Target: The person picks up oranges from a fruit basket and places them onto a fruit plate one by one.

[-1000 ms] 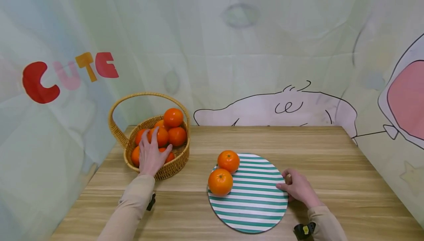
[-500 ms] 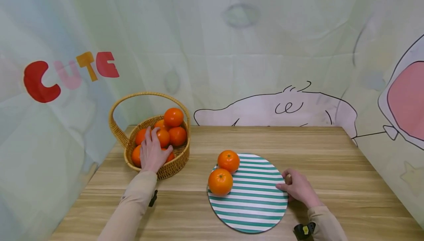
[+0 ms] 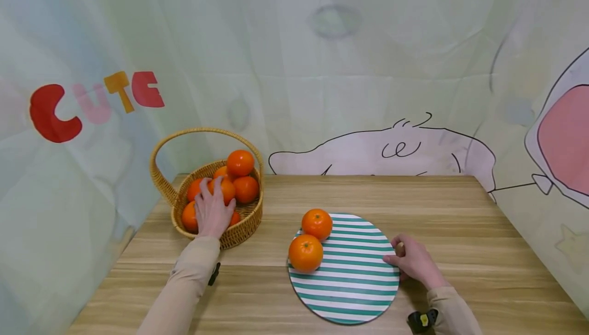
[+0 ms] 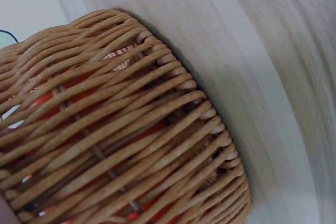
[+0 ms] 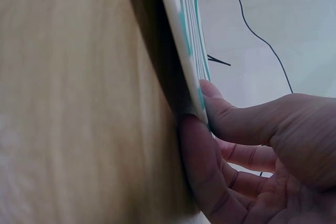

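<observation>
"Head view: what was done?"
"Two oranges (image 3: 306, 253) lay on the striped board (image 3: 354, 278); others sat in the basket (image 3: 241, 233), left hand (image 3: 213, 215) touching some, grip unclear. The right hand (image 3: 411, 260) pinched the board."

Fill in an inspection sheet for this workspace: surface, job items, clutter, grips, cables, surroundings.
Surface: wood-grain table.
Job items: wicker basket holding oranges; round striped board with two loose oranges at its left side.
Clutter: nothing seen.
Grips: left grip over the basket's oranges, whether holding one unclear; right grip pinches the board's right edge.
Cables: nothing seen.
Surroundings: printed cloth with "CUTE" lettering and cartoon drawing.
</observation>
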Demonstrator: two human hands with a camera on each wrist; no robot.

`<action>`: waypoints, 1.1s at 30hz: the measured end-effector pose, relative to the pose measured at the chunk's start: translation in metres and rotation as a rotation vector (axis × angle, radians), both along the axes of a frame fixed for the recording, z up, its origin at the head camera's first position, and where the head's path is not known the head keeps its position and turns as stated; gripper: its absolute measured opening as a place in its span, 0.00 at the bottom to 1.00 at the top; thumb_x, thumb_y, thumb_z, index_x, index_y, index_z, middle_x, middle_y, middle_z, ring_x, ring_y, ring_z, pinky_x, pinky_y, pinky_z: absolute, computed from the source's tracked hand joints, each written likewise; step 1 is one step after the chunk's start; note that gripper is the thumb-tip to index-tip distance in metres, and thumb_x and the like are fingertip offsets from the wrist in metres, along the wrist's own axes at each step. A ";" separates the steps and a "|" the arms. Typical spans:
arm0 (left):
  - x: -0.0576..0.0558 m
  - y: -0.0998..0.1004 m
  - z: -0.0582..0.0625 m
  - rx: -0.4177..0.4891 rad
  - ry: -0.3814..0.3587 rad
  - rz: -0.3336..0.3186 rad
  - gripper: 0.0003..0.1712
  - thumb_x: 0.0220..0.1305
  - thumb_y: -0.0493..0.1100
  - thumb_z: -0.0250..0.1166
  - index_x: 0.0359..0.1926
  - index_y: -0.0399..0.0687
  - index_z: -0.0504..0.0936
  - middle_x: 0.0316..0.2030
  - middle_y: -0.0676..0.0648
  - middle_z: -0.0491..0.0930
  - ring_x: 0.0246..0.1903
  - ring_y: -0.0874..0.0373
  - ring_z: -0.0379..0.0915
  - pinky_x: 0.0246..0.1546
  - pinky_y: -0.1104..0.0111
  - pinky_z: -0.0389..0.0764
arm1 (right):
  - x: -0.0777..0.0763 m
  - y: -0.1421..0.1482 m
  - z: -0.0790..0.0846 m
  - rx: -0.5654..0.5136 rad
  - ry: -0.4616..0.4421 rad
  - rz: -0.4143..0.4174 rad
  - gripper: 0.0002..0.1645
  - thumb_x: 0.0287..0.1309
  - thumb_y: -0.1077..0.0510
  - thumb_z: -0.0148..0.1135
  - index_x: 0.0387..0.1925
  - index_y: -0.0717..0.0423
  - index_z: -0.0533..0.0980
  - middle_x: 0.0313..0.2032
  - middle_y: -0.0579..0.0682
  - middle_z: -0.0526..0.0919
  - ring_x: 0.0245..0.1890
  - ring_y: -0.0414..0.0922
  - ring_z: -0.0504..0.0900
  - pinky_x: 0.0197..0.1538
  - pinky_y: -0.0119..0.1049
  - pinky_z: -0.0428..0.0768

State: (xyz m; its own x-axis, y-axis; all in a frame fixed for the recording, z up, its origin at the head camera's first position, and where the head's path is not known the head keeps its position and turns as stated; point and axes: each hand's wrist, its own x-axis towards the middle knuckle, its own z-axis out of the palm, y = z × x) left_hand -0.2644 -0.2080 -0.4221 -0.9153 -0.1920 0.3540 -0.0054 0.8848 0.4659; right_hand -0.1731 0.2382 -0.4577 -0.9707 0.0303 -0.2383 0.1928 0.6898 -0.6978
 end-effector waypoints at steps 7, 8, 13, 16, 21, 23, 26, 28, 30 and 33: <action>-0.001 0.000 0.001 -0.019 0.011 0.003 0.37 0.65 0.42 0.67 0.70 0.44 0.61 0.72 0.28 0.51 0.59 0.21 0.58 0.59 0.32 0.66 | 0.000 0.000 -0.001 -0.011 0.016 0.002 0.24 0.59 0.62 0.70 0.52 0.67 0.71 0.31 0.56 0.76 0.22 0.45 0.77 0.26 0.36 0.83; -0.001 0.000 0.001 -0.019 0.009 0.003 0.37 0.65 0.42 0.67 0.70 0.44 0.61 0.72 0.28 0.51 0.59 0.21 0.57 0.60 0.32 0.65 | 0.000 0.000 -0.001 -0.013 0.017 0.002 0.24 0.58 0.62 0.70 0.52 0.67 0.71 0.30 0.55 0.76 0.22 0.45 0.77 0.26 0.36 0.83; 0.000 0.001 0.001 -0.015 0.013 -0.007 0.37 0.66 0.42 0.66 0.70 0.41 0.59 0.71 0.26 0.52 0.59 0.21 0.55 0.60 0.32 0.65 | 0.000 0.001 -0.002 -0.019 0.015 0.001 0.23 0.59 0.62 0.70 0.52 0.66 0.71 0.30 0.55 0.77 0.23 0.44 0.77 0.26 0.36 0.83; 0.000 0.002 0.001 -0.012 0.025 -0.013 0.38 0.67 0.41 0.66 0.71 0.39 0.58 0.70 0.26 0.50 0.60 0.20 0.53 0.59 0.33 0.65 | 0.000 0.001 -0.002 -0.020 0.018 0.005 0.24 0.59 0.62 0.70 0.52 0.66 0.71 0.31 0.56 0.77 0.23 0.45 0.78 0.26 0.36 0.83; 0.001 0.002 -0.001 0.017 0.063 -0.026 0.38 0.67 0.41 0.66 0.71 0.39 0.57 0.71 0.28 0.48 0.63 0.22 0.47 0.53 0.35 0.72 | 0.000 0.001 -0.002 -0.024 0.012 0.001 0.23 0.59 0.62 0.70 0.52 0.66 0.71 0.31 0.56 0.77 0.23 0.45 0.78 0.27 0.36 0.84; 0.002 0.002 -0.003 0.028 0.085 -0.027 0.38 0.67 0.42 0.66 0.71 0.41 0.57 0.71 0.29 0.48 0.64 0.23 0.47 0.49 0.36 0.74 | 0.000 0.002 -0.002 -0.024 0.010 -0.001 0.23 0.59 0.62 0.70 0.52 0.66 0.71 0.31 0.55 0.77 0.23 0.45 0.78 0.27 0.36 0.84; 0.002 0.001 -0.003 0.043 0.116 -0.024 0.39 0.67 0.43 0.67 0.72 0.43 0.57 0.71 0.31 0.49 0.64 0.23 0.50 0.47 0.34 0.76 | 0.000 0.002 -0.001 -0.026 0.010 -0.001 0.23 0.59 0.62 0.70 0.52 0.66 0.71 0.30 0.55 0.77 0.23 0.45 0.78 0.26 0.36 0.84; 0.002 0.001 -0.004 0.054 0.135 -0.021 0.40 0.66 0.43 0.68 0.72 0.44 0.57 0.71 0.32 0.49 0.62 0.24 0.55 0.46 0.33 0.76 | 0.000 0.002 -0.001 -0.027 0.009 0.001 0.23 0.59 0.62 0.70 0.51 0.66 0.71 0.30 0.55 0.76 0.23 0.45 0.78 0.26 0.36 0.84; 0.003 0.001 -0.004 0.064 0.153 -0.018 0.41 0.65 0.44 0.69 0.72 0.46 0.57 0.71 0.33 0.50 0.60 0.25 0.59 0.44 0.33 0.77 | 0.000 0.001 -0.001 -0.028 0.012 0.003 0.23 0.59 0.62 0.70 0.51 0.66 0.71 0.30 0.55 0.76 0.23 0.45 0.78 0.26 0.36 0.83; 0.006 0.003 -0.003 0.077 0.178 -0.017 0.42 0.63 0.45 0.70 0.72 0.45 0.58 0.70 0.33 0.51 0.58 0.27 0.61 0.45 0.34 0.78 | 0.001 0.001 0.000 -0.026 0.012 0.000 0.23 0.59 0.62 0.70 0.51 0.66 0.71 0.30 0.55 0.76 0.23 0.45 0.78 0.26 0.37 0.83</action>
